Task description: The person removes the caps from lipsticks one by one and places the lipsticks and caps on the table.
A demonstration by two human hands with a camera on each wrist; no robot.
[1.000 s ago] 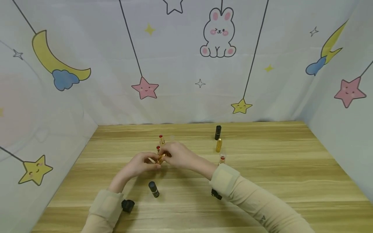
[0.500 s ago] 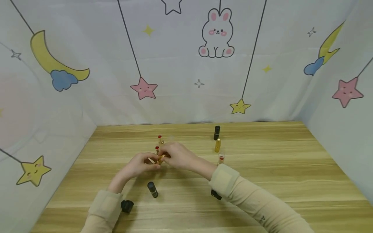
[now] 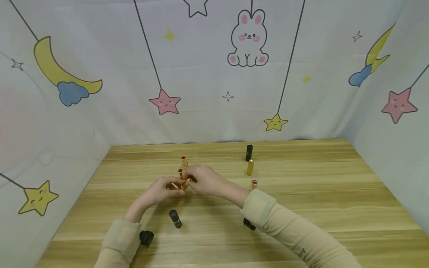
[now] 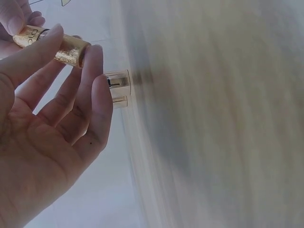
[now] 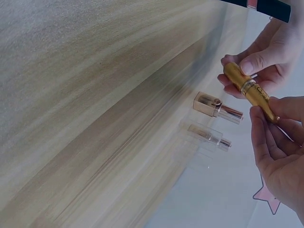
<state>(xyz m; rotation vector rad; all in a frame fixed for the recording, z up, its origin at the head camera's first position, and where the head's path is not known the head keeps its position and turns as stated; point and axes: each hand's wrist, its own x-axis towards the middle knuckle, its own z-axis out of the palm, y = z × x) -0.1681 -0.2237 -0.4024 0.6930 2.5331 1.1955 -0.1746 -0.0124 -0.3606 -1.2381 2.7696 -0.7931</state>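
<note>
Between both hands a gold lipstick tube [image 5: 247, 85] is held at a tilt above the table, its silver middle band showing in the right wrist view. My left hand [image 3: 162, 190] pinches its blunt lower end between thumb and fingers. The rounded tapering end is pinched by my right hand [image 3: 205, 178]; in the left wrist view only the fingertips of that hand [image 4: 14, 21] show. Just behind the hands stand two uncapped lipsticks with red tips, a nearer lipstick [image 3: 181, 173] and a farther lipstick [image 3: 184, 162].
A black lipstick tube [image 3: 249, 152], a gold tube [image 3: 250, 167] and a clear-capped red lipstick [image 3: 254, 182] stand to the right. Nearer are another black tube [image 3: 175, 218], a black object [image 3: 146, 237] by the left sleeve and a black item [image 3: 248, 223] partly under the right sleeve.
Both hands keep their hold on the gold lipstick tube with hardly any movement. The head view has shifted very slightly.
</note>
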